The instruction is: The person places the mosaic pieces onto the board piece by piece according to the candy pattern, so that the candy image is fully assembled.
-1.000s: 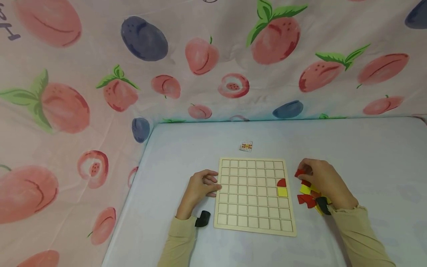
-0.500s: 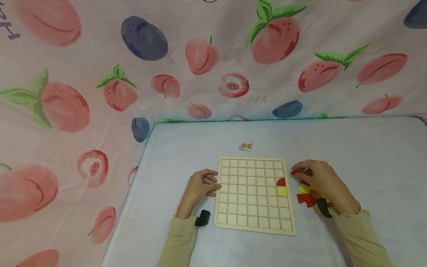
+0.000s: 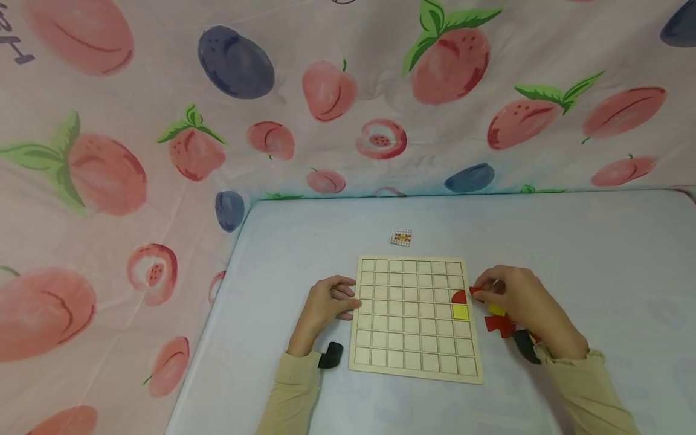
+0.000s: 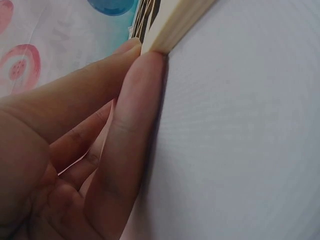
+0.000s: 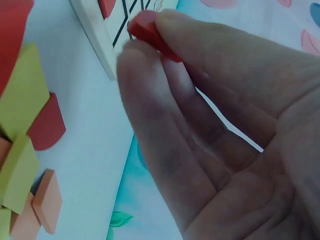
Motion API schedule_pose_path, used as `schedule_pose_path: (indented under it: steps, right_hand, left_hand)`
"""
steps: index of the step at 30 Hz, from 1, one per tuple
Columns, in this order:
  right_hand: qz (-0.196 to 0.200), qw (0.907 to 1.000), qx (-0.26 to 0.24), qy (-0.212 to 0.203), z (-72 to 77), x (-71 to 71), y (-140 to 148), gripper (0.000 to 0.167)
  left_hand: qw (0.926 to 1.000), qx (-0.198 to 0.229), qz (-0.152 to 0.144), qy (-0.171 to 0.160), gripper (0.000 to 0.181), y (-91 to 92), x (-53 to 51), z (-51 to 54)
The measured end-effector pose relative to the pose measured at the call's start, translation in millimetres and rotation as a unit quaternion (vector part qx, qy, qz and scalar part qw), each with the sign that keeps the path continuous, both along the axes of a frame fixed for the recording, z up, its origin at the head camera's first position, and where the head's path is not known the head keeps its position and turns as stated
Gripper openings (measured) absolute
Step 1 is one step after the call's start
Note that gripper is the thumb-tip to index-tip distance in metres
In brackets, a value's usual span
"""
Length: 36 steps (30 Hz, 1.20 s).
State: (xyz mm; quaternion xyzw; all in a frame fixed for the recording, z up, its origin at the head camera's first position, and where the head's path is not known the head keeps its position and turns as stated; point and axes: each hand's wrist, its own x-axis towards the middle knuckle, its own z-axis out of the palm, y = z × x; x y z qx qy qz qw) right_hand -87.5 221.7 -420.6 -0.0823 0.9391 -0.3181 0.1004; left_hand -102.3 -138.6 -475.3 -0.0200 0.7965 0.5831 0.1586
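Observation:
My left hand (image 3: 324, 305) holds the left edge of a pale wooden grid board (image 3: 405, 320). In the left wrist view the thumb (image 4: 95, 85) lies over the rim and a fingertip touches the board's side edge. Just off the board's right edge, my right hand (image 3: 513, 296) pinches a small red piece (image 5: 150, 31) between thumb and fingertip. On the grid's right column sit a red quarter-round piece (image 3: 459, 296) and, directly below it, a yellow square (image 3: 460, 312). Part of the red piece is hidden by the fingers.
Loose red pieces (image 3: 497, 325) and yellow pieces (image 5: 22, 92) lie in a pile under my right hand, with orange ones (image 5: 47, 201) among them. A small pattern card (image 3: 401, 237) rests beyond the board. Fruit-print cloth walls stand behind and at left.
My right hand has moved a little left and nearer me, bringing the pinched red piece to the board's right edge. The left hand and the board have stayed put.

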Motion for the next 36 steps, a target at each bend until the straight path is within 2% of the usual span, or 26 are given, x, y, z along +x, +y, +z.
schedule_pose_path:
  steps: [3,10,20,28,36]
  right_hand:
    - [0.010,0.9999,-0.006,-0.009,0.3,2.8,-2,0.011]
    - [0.048,0.9988,-0.011,-0.001,-1.6,9.6,-8,0.008]
    - [0.064,0.9973,-0.021,-0.030,-5.8,18.0,-15,0.005]
    - [0.086,0.9957,-0.013,-0.032,-9.5,18.0,-18,0.007]
    - [0.098,0.9936,-0.017,-0.053,-14.9,19.3,-19,0.009]
  left_hand:
    - [1.0000,0.002,0.000,-0.002,0.045,0.1,0.3,0.3]
    - [1.0000,0.000,0.000,-0.002,0.045,0.1,0.9,1.2]
    - [1.0000,0.000,0.001,0.000,0.045,0.4,0.2,-0.3]
    - [1.0000,0.002,0.004,-0.005,0.045,0.4,0.8,1.0]
    - [1.0000,0.003,0.004,-0.001,0.045,0.9,-0.4,-0.3]
